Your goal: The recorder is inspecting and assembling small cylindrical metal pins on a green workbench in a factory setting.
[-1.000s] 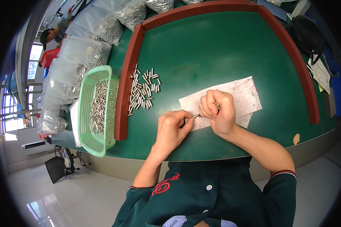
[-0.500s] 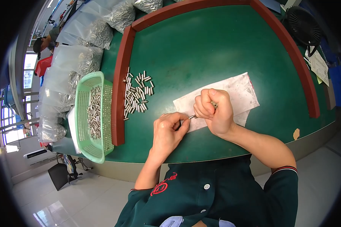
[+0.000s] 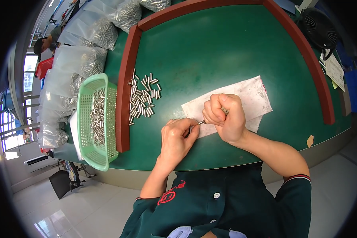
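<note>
My right hand [image 3: 228, 119] is closed in a fist around a slim hand tool whose thin metal shaft [image 3: 201, 122] sticks out toward my left hand. A bit of the tool's greenish handle shows at the top of the fist. Thumb and forefinger of my left hand [image 3: 176, 138] are pinched together at the shaft's tip; the small piece between them is mostly hidden. Beneath the right hand lies a smudged white cloth or paper sheet [image 3: 248, 95]. Left of both hands, short shiny metal cylinders [image 3: 142, 99] are scattered in a loose pile on the green tabletop [image 3: 210, 43].
Dark red bars [image 3: 123, 91] frame the work area. Outside the left bar stands a light green perforated basket [image 3: 83, 127] holding more cylinders. Clear bags [image 3: 93, 61] of metal parts line the far left. A black fan [image 3: 318, 27] and papers [image 3: 332, 67] sit at right.
</note>
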Tool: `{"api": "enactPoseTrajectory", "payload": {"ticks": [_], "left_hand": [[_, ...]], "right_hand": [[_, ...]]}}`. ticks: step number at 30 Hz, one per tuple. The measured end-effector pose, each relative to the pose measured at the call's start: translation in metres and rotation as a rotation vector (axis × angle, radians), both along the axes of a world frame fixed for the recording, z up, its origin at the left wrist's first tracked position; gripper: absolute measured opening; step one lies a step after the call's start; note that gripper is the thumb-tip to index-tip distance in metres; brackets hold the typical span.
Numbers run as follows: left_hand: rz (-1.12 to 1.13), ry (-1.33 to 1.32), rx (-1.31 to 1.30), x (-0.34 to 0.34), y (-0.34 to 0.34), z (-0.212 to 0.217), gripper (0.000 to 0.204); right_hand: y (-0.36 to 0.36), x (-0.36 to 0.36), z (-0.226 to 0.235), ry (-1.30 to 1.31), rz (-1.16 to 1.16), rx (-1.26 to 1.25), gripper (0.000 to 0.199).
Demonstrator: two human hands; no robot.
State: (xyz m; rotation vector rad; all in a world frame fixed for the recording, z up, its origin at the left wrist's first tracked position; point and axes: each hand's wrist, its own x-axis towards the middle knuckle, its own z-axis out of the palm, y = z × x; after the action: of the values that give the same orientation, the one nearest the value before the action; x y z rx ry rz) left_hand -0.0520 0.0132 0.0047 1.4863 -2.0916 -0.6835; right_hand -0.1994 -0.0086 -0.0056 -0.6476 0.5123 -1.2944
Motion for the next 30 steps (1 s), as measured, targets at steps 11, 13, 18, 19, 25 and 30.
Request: {"api": "enactPoseTrajectory", "payload": {"ticks": [11, 13, 18, 19, 25, 30], "left_hand": [[-0.007, -0.013, -0.008, 0.000, 0.001, 0.000, 0.005], [-0.013, -0.013, -0.011, 0.000, 0.001, -0.001, 0.005], [-0.025, 0.001, 0.018, 0.001, 0.001, 0.001, 0.006], [-0.025, 0.001, 0.018, 0.001, 0.000, 0.000, 0.006], [-0.053, -0.010, 0.035, 0.001, -0.001, 0.000, 0.008], [-0.023, -0.038, 0.029, 0.002, -0.001, 0.001, 0.009]], "right_hand": [[0.003, 0.001, -0.003, 0.031, -0.002, 0.003, 0.039], [0.002, 0.001, -0.002, 0.041, 0.003, -0.005, 0.039], [0.004, 0.006, -0.002, 0.129, -0.022, -0.058, 0.038], [0.003, 0.007, -0.002, 0.166, -0.033, -0.079, 0.037], [0.002, 0.013, 0.001, 0.224, -0.054, -0.119, 0.036], [0.004, 0.009, -0.002, 0.178, -0.076, -0.083, 0.035]]}}
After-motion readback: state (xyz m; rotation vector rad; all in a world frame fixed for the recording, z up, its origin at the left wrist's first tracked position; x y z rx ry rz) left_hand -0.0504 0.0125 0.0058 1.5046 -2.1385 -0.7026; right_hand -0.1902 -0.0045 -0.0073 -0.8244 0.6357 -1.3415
